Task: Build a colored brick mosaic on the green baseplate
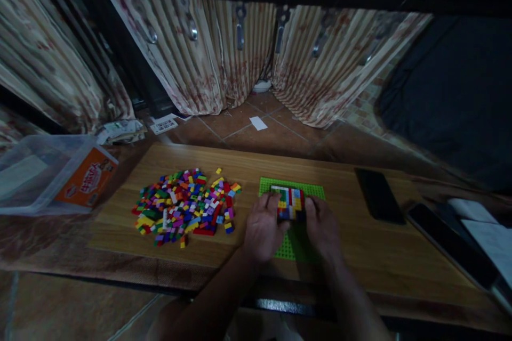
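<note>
A block of joined toy bricks (295,198) in white, red, yellow and blue is over the far part of a green studded baseplate (286,249). My left hand (264,229) grips its left side, fingers curled at the far edge and thumb at the near edge. On its right side my right hand (323,226) presses with the thumb; its other fingers are mostly hidden. I cannot tell whether the block is attached to the plate. To the left of my hands lies a wide pile of loose coloured bricks (184,205).
The wooden board (248,250) carries a dark phone (379,195) at right, beside a second dark slab-like device (452,245) and papers (490,245). A clear plastic bin (44,144) with an orange label stands at left. Striped curtains (240,74) hang behind.
</note>
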The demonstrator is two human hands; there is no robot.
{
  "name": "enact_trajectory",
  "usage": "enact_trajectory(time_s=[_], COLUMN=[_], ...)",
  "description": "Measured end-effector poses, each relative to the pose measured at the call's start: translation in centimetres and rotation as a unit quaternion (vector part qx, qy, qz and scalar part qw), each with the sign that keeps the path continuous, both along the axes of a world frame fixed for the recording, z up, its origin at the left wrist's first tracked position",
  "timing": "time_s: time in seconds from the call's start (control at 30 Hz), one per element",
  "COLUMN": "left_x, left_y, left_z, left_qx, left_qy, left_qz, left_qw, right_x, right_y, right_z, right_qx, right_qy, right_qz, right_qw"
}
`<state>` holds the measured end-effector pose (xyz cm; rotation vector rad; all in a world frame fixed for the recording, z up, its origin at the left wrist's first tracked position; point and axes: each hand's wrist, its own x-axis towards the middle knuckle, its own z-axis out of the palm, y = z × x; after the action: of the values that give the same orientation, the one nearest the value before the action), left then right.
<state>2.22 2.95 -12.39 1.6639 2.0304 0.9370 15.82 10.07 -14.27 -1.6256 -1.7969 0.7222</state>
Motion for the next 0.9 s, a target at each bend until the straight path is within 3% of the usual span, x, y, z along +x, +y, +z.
enact_trajectory(time_s=[0.13,0.47,0.7,0.83,0.9], left_x=[-1.3,-4.6,-2.4,-0.6,-0.2], left_y=[-0.5,-0.6,-1.3,-2.1,-2.4], left_z=[0.5,2.6,2.3,2.9,3.4], left_qx=[-0.015,-0.002,0.033,0.081,0.107], left_qy=[-0.058,-0.108,-0.143,-0.163,-0.168], left_qz=[-0.001,0.067,0.041,-0.003,-0.018], left_qw=[0.998,0.992,0.988,0.983,0.980], right_x=[1.0,1.1,1.3,1.0,0.6], right_y=[0.5,0.3,0.5,0.2,-0.3], right_z=[0.0,-0.1,-0.3,1.4,2.7], right_qx=[-0.046,-0.039,-0.042,-0.050,-0.023], right_qy=[0.032,-0.028,-0.035,-0.050,-0.068], right_qz=[0.032,0.052,0.063,0.060,0.034], right_qw=[0.998,0.998,0.997,0.996,0.997])
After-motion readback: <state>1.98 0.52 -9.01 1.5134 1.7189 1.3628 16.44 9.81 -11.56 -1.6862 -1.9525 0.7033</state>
